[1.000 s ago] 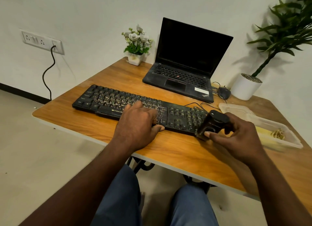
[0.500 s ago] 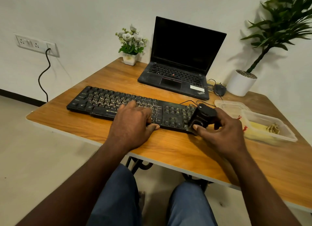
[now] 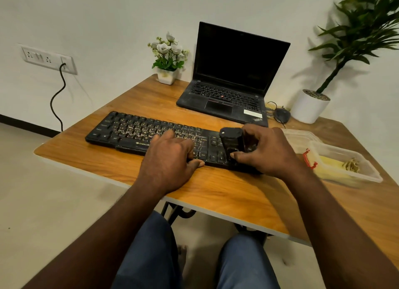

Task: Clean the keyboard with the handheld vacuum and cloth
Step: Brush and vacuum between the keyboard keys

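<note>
Keyboard [image 3: 138, 133]: black, full-size, pale grime on keys; lay flat near front edge of wooden table [image 3: 216, 187]. Left hand [image 3: 170, 159] rested on its middle.
Handheld vacuum [image 3: 232, 141]: small, black, boxy; sat on keyboard's right end, gripped by right hand [image 3: 265, 150].

**Vacuum on the keyboard's right end**

The right hand [image 3: 266, 152] gripped a black handheld vacuum [image 3: 232, 140] set on the right end of the dusty black keyboard [image 3: 138, 133]. The left hand [image 3: 170, 159] rested flat on the keys near the middle. On the wooden table [image 3: 216, 191] behind stood an open laptop [image 3: 233, 79], with a clear plastic container [image 3: 349, 165] at the right.
</note>
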